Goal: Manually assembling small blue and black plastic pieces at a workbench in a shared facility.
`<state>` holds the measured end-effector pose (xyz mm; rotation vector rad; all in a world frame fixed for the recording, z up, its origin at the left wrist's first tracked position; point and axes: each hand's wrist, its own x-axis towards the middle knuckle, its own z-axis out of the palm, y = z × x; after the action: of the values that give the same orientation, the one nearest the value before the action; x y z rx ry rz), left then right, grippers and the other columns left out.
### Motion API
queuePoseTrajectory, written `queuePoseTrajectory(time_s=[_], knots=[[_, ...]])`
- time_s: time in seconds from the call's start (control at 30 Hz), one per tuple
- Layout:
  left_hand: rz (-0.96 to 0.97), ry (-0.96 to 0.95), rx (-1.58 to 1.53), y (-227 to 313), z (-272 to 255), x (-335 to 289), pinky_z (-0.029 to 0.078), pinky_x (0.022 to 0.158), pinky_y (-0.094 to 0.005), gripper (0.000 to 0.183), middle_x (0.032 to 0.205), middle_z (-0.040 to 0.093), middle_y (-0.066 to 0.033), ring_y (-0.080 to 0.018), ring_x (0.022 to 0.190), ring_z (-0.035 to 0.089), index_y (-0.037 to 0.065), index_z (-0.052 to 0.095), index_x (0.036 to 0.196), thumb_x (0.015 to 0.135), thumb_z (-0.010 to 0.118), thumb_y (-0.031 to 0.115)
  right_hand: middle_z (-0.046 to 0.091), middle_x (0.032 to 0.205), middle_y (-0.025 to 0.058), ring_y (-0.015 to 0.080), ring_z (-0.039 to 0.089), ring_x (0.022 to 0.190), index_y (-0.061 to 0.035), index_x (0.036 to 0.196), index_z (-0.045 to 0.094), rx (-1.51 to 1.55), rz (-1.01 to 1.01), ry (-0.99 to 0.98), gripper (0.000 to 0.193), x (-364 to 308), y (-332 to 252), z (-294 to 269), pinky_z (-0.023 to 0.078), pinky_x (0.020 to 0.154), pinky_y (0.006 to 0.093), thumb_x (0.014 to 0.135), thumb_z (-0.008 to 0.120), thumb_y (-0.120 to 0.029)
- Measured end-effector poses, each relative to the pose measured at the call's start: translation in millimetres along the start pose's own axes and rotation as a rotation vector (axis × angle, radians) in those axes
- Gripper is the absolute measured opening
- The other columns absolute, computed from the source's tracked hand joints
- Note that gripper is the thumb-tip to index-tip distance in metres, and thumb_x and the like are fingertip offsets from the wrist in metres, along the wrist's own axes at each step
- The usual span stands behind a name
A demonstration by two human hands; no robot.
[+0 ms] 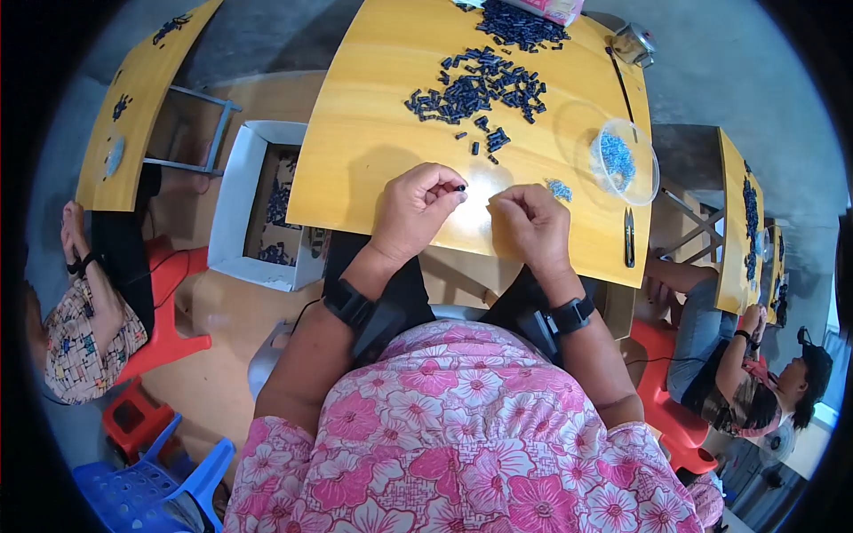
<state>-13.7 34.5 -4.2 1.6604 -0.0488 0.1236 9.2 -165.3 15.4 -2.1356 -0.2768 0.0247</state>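
Note:
My left hand point(418, 206) is closed over the near part of the table, pinching a small black cylindrical piece point(461, 187) between thumb and forefinger. A short gap to the right, my right hand point(533, 222) has its thumb and forefinger pressed together; whatever they hold, if anything, is too small to make out. Beyond my hands lies a loose pile of small black cylindrical pieces point(475, 89), with a few strays nearer to me. Just past my right hand sits a little heap of pale blue bits point(559, 188), beside a clear round tub point(647, 182) holding more of them.
Black-handled snips point(629, 238) lie near the table's right edge. A metal-lidded jar point(633, 44) and a thin black rod point(619, 82) are farther back. Below the table's left edge stands a white box point(233, 209) with black pieces inside. Other people sit at tables on both sides.

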Motion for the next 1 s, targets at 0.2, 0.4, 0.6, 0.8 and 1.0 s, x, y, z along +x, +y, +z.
queuePoseTrajectory(time_s=[0.2,0.4,0.6,0.8,1.0], knots=[[0.015,-0.013,0.085,2,1,2,0.05,0.069,-0.021,0.01,0.086,0.066,-0.0015,-0.006,0.076,0.06,0.001,0.067,0.093,0.085,0.071,-0.001,0.069,0.089,0.0102,0.0314,0.064,0.085,-0.0039,0.079,0.068,-0.273,-0.278,0.126,0.005,32,-13,-3,0.053,0.075,0.0393,0.08,0.068,-0.009],[0.031,-0.029,0.091,9,-1,3,0.048,0.066,-0.0213,0.011,0.084,0.065,-0.0014,-0.0056,0.072,0.058,0.002,0.067,0.093,0.083,0.072,-0.001,0.066,0.087,0.0107,0.0322,0.061,0.083,-0.0054,0.077,0.065,-0.255,-0.36,0.138,0.003,50,-16,13,0.052,0.073,0.0414,0.08,0.066,-0.005],[0.057,-0.028,0.095,7,0,2,0.048,0.065,-0.0213,0.01,0.083,0.064,-0.0015,-0.0058,0.071,0.057,0.002,0.067,0.092,0.083,0.072,0.0,0.064,0.088,0.016,0.0378,0.062,0.08,-0.007,0.085,0.065,-0.281,-0.179,0.115,0.005,48,-10,24,0.051,0.071,0.0451,0.087,0.061,-0.007],[0.047,-0.026,0.124,8,0,3,0.048,0.065,-0.0222,0.01,0.081,0.064,-0.0014,-0.0063,0.07,0.058,0.001,0.067,0.091,0.082,0.072,0.0,0.06,0.088,0.0175,0.0384,0.063,0.078,-0.0096,0.099,0.061,-0.46,-0.26,-0.007,0.011,35,-17,22,0.051,0.068,0.0468,0.088,0.062,-0.011],[0.055,-0.015,0.127,6,2,5,0.049,0.065,-0.0224,0.01,0.082,0.065,-0.0015,-0.0066,0.071,0.058,0.002,0.067,0.091,0.083,0.072,0.0,0.056,0.09,0.0154,0.0366,0.062,0.077,-0.0091,0.105,0.057,-0.584,-0.335,-0.083,0.019,21,-4,20,0.052,0.066,0.045,0.086,0.061,-0.009]])
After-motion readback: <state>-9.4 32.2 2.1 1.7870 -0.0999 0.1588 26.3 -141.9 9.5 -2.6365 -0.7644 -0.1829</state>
